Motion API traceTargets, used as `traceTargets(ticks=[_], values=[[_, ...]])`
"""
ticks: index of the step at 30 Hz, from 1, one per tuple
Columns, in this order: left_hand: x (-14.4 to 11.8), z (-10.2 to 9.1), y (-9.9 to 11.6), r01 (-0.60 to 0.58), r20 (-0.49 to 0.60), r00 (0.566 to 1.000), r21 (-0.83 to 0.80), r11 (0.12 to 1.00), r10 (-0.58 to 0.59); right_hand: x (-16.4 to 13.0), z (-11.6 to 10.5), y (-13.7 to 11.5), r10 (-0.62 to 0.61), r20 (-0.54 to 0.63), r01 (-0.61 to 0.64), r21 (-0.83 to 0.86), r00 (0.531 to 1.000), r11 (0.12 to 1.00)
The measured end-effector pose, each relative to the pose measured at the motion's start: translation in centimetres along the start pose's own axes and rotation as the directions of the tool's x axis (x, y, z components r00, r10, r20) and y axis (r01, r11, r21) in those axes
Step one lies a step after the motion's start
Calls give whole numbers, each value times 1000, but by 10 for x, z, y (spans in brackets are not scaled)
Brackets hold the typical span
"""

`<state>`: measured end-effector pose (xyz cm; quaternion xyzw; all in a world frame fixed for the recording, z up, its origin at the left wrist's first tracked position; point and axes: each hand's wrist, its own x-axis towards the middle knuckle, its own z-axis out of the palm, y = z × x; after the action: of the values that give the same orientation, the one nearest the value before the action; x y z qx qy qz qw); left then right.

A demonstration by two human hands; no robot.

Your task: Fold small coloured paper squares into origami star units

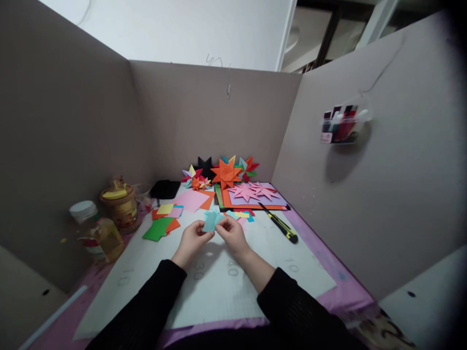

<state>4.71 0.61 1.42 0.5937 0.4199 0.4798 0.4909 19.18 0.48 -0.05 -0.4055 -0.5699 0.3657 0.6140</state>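
Hands (192, 240) (234, 236) pinching, close together; forearms (256, 268) angled inward

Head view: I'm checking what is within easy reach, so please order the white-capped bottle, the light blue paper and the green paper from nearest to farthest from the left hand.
1. Light blue paper: nearest, held by the left hand.
2. Green paper: to the hand's left, lying flat.
3. White-capped bottle: farthest, beyond the green paper on the left.
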Motion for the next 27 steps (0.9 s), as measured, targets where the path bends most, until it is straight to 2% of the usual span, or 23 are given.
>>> traceTargets(ticks=[3, 7, 9, 10, 12, 13, 15, 17, 19, 21, 23, 27], values=[[2, -3, 0, 16, 5, 1000, -16, 1000, -16, 1, -4, -2, -96, 48, 104, -191, 994, 976], [6, -14, -3, 112, 25, 993, 73, 991, -114, 2, -11, 3, -289, 112, 303, -527, 951, 794], [9, -23, -6, 107, -22, 994, 228, 968, -105, 2, -11, 10, -297, 219, 369, -577, 929, 728], [10, -28, -7, 72, -55, 997, 343, 936, -57, 2, -10, 14, -273, 297, 399, -571, 915, 717], [12, -39, -8, -39, -66, 993, 575, 817, 94, 3, -5, 22, -201, 465, 453, -530, 862, 717], [12, -44, -9, -109, -19, 987, 660, 744, 161, 3, -2, 26, -172, 532, 476, -511, 829, 716], [10, -54, -10, -268, 165, 961, 756, 597, 222, 4, 6, 33, -151, 613, 522, -489, 776, 699], [6, -63, -13, -430, 381, 902, 761, 485, 201, 6, 14, 39, -159, 655, 563, -470, 739, 680], [1, -71, -19, -541, 523, 835, 729, 419, 170, 8, 19, 42, -172, 665, 573, -447, 726, 687], [-4, -79, -26, -600, 587, 793, 704, 379, 163, 10, 20, 45, -187, 654, 554, -414, 733, 722], [-8, -85, -32, -633, 618, 768, 694, 344, 166, 12, 18, 46, -205, 652, 538, -364, 730, 760], [-13, -90, -37, -656, 645, 750, 700, 282, 145, 15, 12, 45, -218, 681, 543, -308, 699, 781]])
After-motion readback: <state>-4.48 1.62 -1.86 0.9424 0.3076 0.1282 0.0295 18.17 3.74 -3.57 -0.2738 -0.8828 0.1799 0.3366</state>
